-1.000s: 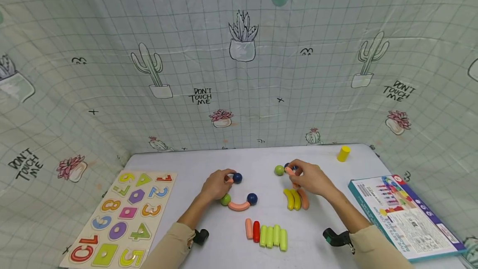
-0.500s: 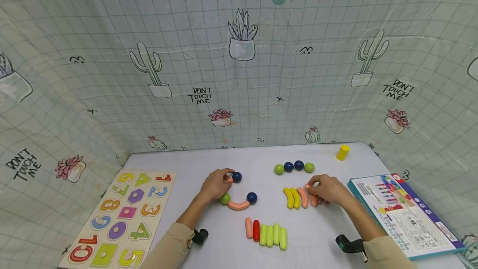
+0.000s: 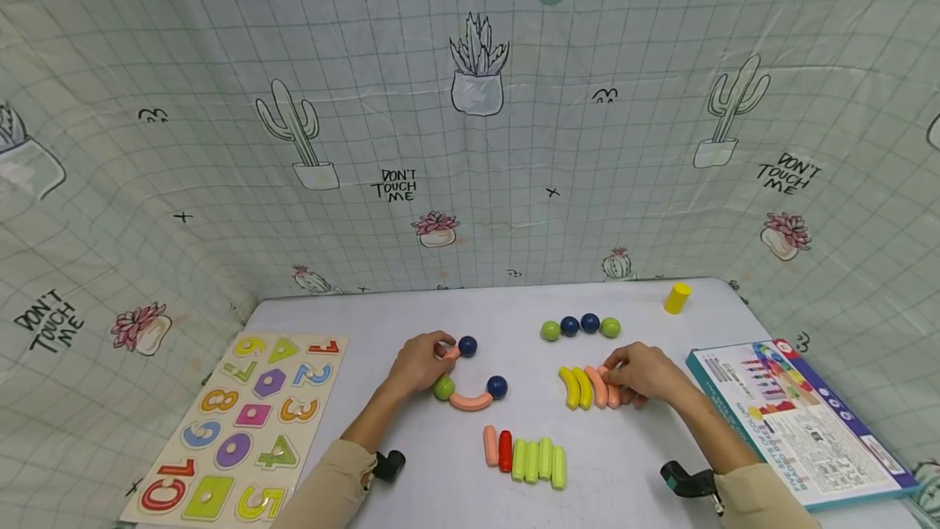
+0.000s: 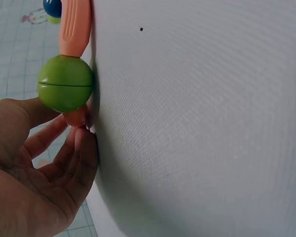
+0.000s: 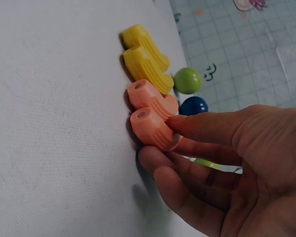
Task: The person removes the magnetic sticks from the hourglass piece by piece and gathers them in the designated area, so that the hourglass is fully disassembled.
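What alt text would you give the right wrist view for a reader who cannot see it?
The right hand pinches a salmon curved piece at the end of a row on the white table, beside another salmon piece and two yellow curved pieces. A green ball and a blue ball lie behind.

A staged play corner, more like a recording booth than a lived-in room. A pale green grid-patterned cloth [image 3: 470, 104] printed with cacti, potted succulents and the words "DON'T TOUCH ME" hangs as a backdrop on 3 sides, hiding any walls or furniture. In front of it stands a plain white tabletop [image 3: 514, 308] laid out with children's toys: a wooden number puzzle board [image 3: 242, 423] at the left, a boxed toy set [image 3: 800, 423] at the right, and coloured wooden balls [image 3: 580, 326] and sticks [image 3: 525, 457] in neat rows. Small black cameras [image 3: 686, 480] sit strapped at the person's wrists.
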`<state>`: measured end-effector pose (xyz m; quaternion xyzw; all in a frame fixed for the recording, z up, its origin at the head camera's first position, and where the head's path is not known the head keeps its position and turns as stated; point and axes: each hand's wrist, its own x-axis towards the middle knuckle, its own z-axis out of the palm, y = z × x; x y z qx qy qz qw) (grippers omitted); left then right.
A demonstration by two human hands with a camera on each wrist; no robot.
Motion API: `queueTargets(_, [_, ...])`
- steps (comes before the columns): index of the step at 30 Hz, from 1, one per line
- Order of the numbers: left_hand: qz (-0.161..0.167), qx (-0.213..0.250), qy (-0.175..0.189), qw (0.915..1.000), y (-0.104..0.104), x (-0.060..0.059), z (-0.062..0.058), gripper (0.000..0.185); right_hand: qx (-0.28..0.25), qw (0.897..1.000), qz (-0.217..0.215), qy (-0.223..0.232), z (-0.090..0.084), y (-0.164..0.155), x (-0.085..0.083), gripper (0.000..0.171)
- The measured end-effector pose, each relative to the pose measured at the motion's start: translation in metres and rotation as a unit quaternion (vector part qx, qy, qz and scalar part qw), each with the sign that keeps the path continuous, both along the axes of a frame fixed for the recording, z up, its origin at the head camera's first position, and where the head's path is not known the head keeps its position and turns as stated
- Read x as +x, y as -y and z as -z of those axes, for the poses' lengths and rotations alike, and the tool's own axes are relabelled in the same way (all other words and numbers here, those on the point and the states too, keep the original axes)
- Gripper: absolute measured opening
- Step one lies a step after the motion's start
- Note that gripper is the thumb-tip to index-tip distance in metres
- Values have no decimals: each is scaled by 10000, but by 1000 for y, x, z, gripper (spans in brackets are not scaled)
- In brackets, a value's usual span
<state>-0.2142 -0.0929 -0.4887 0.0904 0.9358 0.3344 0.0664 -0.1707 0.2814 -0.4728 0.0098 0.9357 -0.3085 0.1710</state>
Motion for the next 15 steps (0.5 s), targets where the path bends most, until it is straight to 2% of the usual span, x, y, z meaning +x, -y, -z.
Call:
queueTargets(10, [-55, 126, 25, 9999, 0, 1, 0, 28, -24, 9999, 86, 144, -3, 0, -2, 24])
queueTargets(15, [-114, 252, -89, 9996, -2, 0, 1, 25, 263, 9992, 56, -281, -7, 3, -4, 29])
